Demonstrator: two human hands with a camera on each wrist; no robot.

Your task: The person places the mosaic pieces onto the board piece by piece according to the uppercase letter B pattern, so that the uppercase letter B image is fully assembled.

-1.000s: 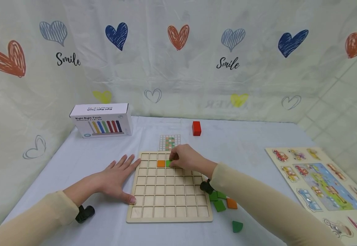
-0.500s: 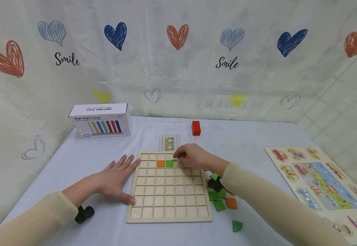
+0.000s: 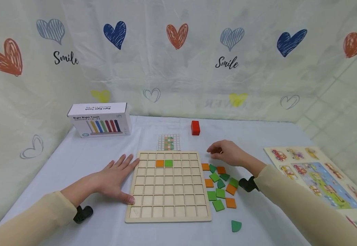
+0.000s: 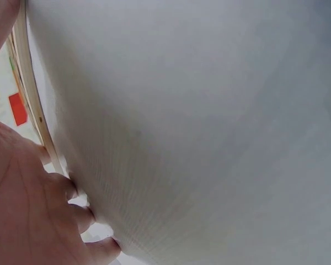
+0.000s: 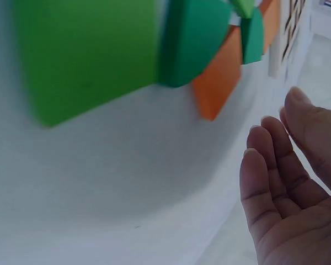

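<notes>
A wooden grid board [image 3: 166, 218] lies in the middle of the table, with an orange square tile [image 3: 160, 163] and a green square tile [image 3: 168, 163] side by side in its second row. My left hand [image 3: 113, 179] is spread flat at the board's left edge, thumb and a fingertip on the rim. To the right of the board my right hand [image 3: 229, 152] hovers behind the loose tiles, fingers loosely bent and holding nothing. The right wrist view shows bare fingers [image 5: 256, 182] beside an orange tile [image 5: 220, 77] and a green tile [image 5: 88, 55].
Several loose orange squares, green squares and dark green quarter-round pieces [image 3: 236, 226] lie right of the board. A pattern card [image 3: 169, 142] lies behind it, near a red block [image 3: 195, 127]. A printed box [image 3: 99, 121] stands back left; a picture puzzle board [image 3: 289, 184] lies at right.
My right hand has let go of the green tile in the grid and moved right, off the board, uncovering the loose pieces. My left hand has stayed at the edge.
</notes>
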